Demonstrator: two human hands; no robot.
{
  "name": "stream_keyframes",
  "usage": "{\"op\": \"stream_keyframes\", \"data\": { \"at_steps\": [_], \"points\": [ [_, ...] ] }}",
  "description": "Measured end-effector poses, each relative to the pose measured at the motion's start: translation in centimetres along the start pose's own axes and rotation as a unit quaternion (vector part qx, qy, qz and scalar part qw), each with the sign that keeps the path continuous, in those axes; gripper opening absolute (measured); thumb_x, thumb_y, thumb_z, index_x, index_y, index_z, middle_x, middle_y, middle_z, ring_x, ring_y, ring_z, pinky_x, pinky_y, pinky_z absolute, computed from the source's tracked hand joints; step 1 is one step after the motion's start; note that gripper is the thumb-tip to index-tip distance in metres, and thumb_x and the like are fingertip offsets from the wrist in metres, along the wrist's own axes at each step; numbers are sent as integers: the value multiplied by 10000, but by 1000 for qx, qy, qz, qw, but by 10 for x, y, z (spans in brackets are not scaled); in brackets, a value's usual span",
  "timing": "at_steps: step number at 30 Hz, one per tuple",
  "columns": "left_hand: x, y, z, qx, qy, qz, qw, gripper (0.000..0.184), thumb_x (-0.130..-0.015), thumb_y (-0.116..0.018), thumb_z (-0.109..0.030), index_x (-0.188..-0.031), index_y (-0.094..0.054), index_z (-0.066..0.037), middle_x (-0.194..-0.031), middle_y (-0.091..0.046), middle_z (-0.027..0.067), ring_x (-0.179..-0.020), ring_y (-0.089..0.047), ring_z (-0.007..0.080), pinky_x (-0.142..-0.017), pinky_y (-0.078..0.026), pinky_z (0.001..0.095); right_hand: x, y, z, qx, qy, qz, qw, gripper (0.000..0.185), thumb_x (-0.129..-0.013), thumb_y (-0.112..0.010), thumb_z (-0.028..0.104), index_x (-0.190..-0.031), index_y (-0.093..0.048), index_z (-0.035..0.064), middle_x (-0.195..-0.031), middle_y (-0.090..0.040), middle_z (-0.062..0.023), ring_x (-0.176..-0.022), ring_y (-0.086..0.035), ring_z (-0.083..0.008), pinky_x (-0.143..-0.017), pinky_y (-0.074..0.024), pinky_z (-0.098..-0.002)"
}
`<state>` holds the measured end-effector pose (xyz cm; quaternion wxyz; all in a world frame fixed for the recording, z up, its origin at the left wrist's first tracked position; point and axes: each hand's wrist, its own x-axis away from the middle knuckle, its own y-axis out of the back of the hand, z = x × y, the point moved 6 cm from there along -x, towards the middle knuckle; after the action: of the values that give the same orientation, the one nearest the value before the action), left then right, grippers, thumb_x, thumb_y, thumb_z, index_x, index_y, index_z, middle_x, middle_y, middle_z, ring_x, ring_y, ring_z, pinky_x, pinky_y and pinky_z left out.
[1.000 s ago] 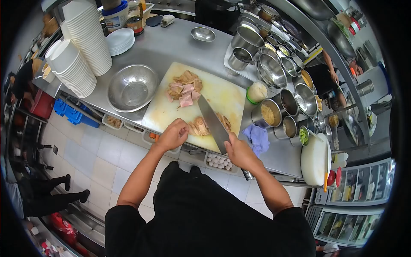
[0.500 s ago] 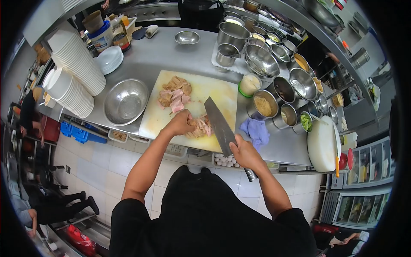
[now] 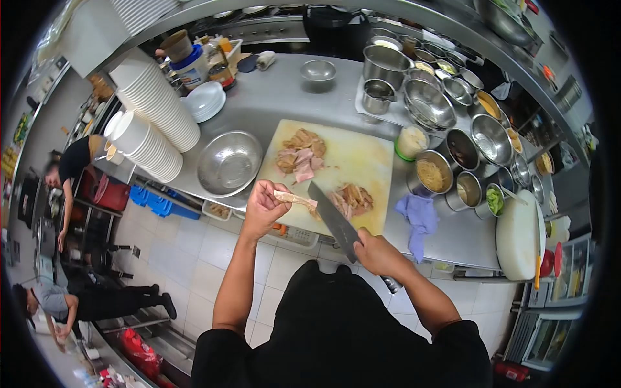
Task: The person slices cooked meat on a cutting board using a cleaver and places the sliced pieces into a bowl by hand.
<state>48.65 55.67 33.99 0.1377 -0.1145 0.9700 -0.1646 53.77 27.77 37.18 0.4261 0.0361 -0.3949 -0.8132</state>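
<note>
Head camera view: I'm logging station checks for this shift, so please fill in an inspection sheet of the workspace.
Surface: steel counter, bearing a white cutting board with yellowish stains.
Job's things: far meat pile and near meat pile, apart on the board; meat strip and cleaver in hand.
Clutter: metal bowl and stacked white tubs to the left; purple cloth and many metal pots to the right.
Hands: left hand pinches the strip; right hand grips the cleaver.
Cables: nothing seen.
Surroundings: tiled floor; two people at left, one in grey, one in black.
</note>
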Motion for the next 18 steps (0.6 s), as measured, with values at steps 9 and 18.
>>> {"op": "stream_keyframes", "data": {
  "at_steps": [9,18],
  "points": [
    [35,-6,93,-178,93,-224,954,418,-842,-836,-95,-962,-436,-77,-931,-589,34,-758,-580,89,-674,-468,227,-2,-11,-31,28,-129,89,987,293,-1019,-439,211,-1155,-472,-46,-904,-650,-378,-890,-645,-540,-837,-495,-592],
    [31,-35,42,-562,-105,-30,820,389,-729,-790,-100,-1048,-583,-22,-990,-572,148,-973,-554,360,-874,-477,423,1,3,1,65,-85,76,991,268,-992,-445,145,-1170,-450,-55,-930,-652,-384,-911,-640,-556,-854,-483,-596]
  ]
}}
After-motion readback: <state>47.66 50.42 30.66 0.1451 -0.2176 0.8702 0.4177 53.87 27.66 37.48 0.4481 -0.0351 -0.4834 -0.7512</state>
